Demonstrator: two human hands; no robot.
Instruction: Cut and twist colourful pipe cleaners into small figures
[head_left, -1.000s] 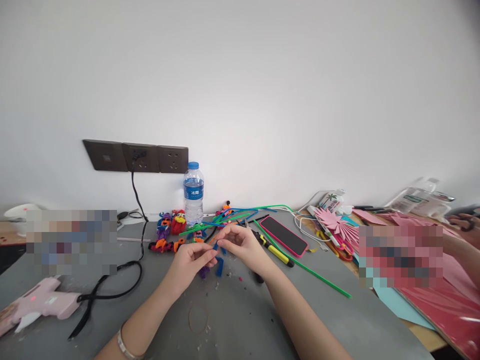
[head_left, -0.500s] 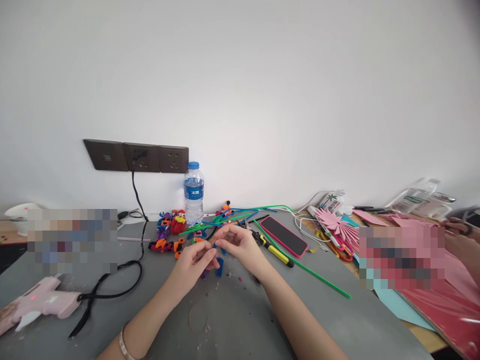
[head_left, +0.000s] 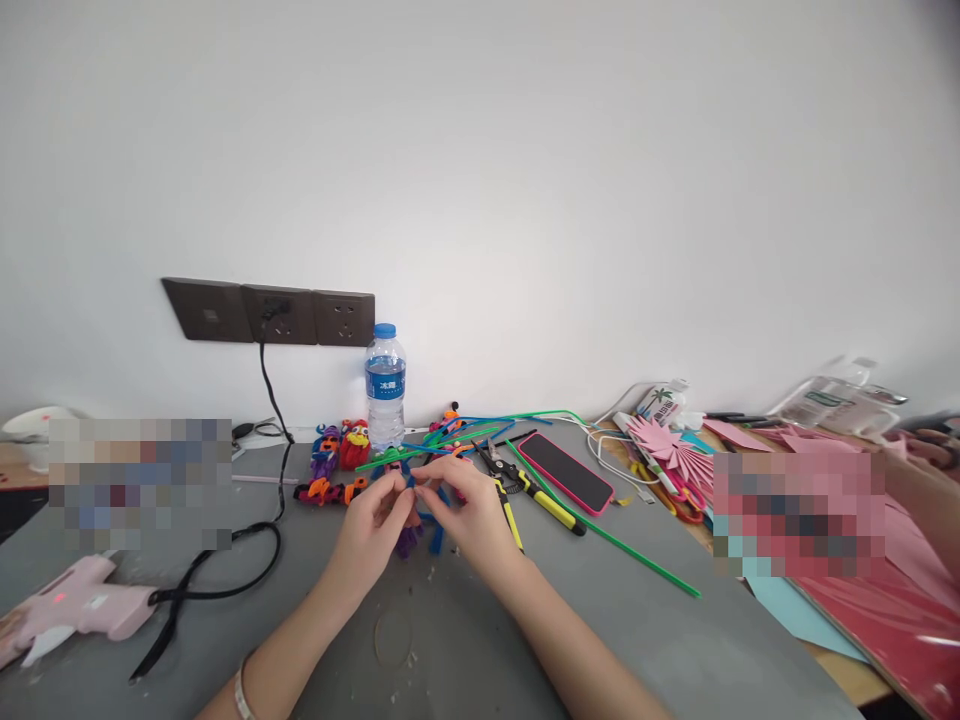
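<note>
My left hand (head_left: 373, 522) and my right hand (head_left: 471, 512) meet over the middle of the grey table, thumbs and forefingers pinched close together. Between them is a blue pipe cleaner (head_left: 436, 540), largely covered by my fingers, with part of it hanging below. A purple fuzzy piece (head_left: 409, 542) shows under my left fingertips; whether it is joined to the blue one I cannot tell. Just beyond my hands lie green pipe cleaners (head_left: 637, 555) and small fuzzy figures, one of them red (head_left: 355, 446). Pliers with yellow and black handles (head_left: 553, 507) lie open beside my right hand.
A water bottle (head_left: 385, 390) stands against the wall. Right of the pliers lies a pink-cased phone (head_left: 568, 471). A pink glue gun (head_left: 90, 605) and its black cord (head_left: 279, 545) are at left. Pink paper and another person's hand (head_left: 919, 490) are at right.
Both hands have shifted slightly left and their fingertips have drawn together. My right hand now uncovers more of the pliers. At the right, the other person's hand has moved.
</note>
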